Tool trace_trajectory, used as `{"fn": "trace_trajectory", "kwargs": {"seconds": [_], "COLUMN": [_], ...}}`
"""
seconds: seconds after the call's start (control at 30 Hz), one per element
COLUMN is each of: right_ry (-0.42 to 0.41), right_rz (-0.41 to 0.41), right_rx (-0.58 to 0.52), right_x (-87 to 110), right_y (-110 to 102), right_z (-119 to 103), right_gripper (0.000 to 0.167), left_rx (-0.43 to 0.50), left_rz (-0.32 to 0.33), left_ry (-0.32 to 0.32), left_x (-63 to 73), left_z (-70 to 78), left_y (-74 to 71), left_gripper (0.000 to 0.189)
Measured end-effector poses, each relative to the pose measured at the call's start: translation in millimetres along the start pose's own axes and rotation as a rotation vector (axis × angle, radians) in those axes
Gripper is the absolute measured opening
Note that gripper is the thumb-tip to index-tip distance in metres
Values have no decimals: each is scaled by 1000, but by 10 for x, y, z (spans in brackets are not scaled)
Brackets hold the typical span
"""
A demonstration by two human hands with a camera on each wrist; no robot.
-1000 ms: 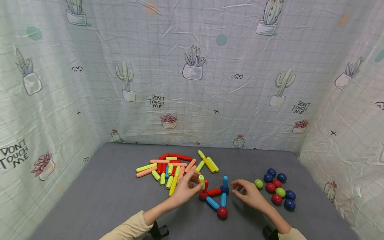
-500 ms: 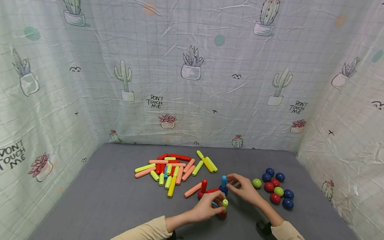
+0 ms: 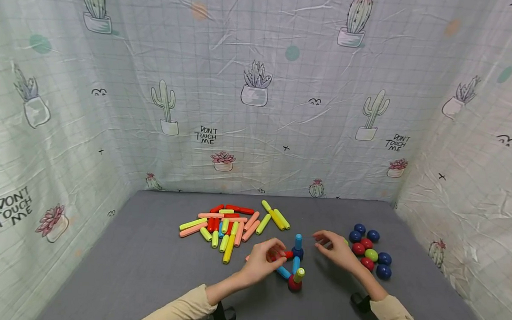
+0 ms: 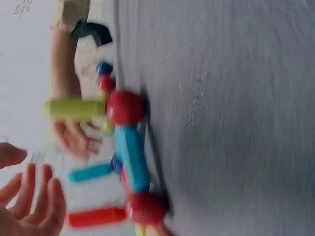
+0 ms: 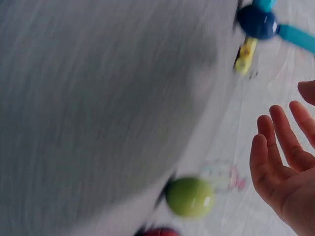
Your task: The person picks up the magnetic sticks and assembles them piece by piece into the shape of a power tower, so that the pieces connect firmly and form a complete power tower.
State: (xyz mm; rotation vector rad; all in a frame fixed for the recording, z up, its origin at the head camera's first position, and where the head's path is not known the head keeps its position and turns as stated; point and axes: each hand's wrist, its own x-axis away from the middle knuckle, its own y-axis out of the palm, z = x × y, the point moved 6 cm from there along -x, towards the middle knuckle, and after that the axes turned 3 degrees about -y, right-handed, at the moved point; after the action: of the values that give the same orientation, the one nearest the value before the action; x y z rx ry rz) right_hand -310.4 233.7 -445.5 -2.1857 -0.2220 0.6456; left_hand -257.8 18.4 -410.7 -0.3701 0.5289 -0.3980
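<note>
A triangle of rods and balls stands mid-table. Its front red ball (image 3: 295, 284) carries an upright, slightly tilted yellow-green rod (image 3: 299, 274); a dark blue ball (image 3: 297, 253) at the back bears an upright blue rod (image 3: 298, 240). Another red ball (image 4: 146, 208) with a red rod (image 4: 96, 217) shows in the left wrist view; in the head view my left hand (image 3: 262, 263) largely hides them. That hand holds nothing, its fingers loosely bent. To the right of the dark blue ball, my right hand (image 3: 336, 250) hovers with relaxed fingers, holding nothing. Blue rods (image 3: 283, 272) join the lower corners.
Several loose rods, pink, red, yellow and green, lie in a pile (image 3: 224, 225) at the back left. More yellow and green rods (image 3: 275, 217) lie behind the triangle. Loose balls (image 3: 369, 251) in blue, red and green sit to the right. Patterned cloth (image 3: 257, 132) surrounds the grey table.
My left hand brought the yellow-green rod to the front red ball, let go of it there and moved back left. My right hand moved in towards the blue rod, then away to the right.
</note>
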Motion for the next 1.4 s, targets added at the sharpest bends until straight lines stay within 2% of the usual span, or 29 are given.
{"fn": "trace_trajectory", "kwargs": {"seconds": [0.1,0.2,0.3,0.4,0.5,0.6,0.77,0.93,1.13,1.27,1.4], "right_ry": [4,-3,0,22,65,92,110,101,96,40,-96], "right_rz": [51,86,82,46,-14,-75,-129,-156,-136,-65,34], "right_rx": [109,258,396,494,544,575,568,559,523,406,253], "right_x": [15,33,44,44,44,53,59,49,25,-50,-138], "right_y": [-128,-238,-301,-317,-298,-259,-220,-209,-238,-311,-388], "right_z": [97,176,229,273,328,389,458,484,464,261,-118], "right_gripper": [23,22,23,25,27,29,30,30,33,32,30], "left_rx": [-13,-20,-29,-44,-35,-36,-57,-68,-62,-36,-15], "left_rz": [136,183,145,64,3,-4,17,5,-8,-12,-16], "left_ry": [33,-21,-78,-100,-109,-129,-149,-165,-183,-183,-180], "left_x": [-1,-18,-33,-41,-37,-33,-49,-80,-97,-87,-83], "left_z": [107,-7,-251,-471,-570,-606,-612,-622,-646,-662,-678], "left_y": [-271,-385,-357,-268,-200,-169,-155,-133,-110,-114,-124], "left_gripper": [16,25,37,41,36,29,24,23,20,17,16]}}
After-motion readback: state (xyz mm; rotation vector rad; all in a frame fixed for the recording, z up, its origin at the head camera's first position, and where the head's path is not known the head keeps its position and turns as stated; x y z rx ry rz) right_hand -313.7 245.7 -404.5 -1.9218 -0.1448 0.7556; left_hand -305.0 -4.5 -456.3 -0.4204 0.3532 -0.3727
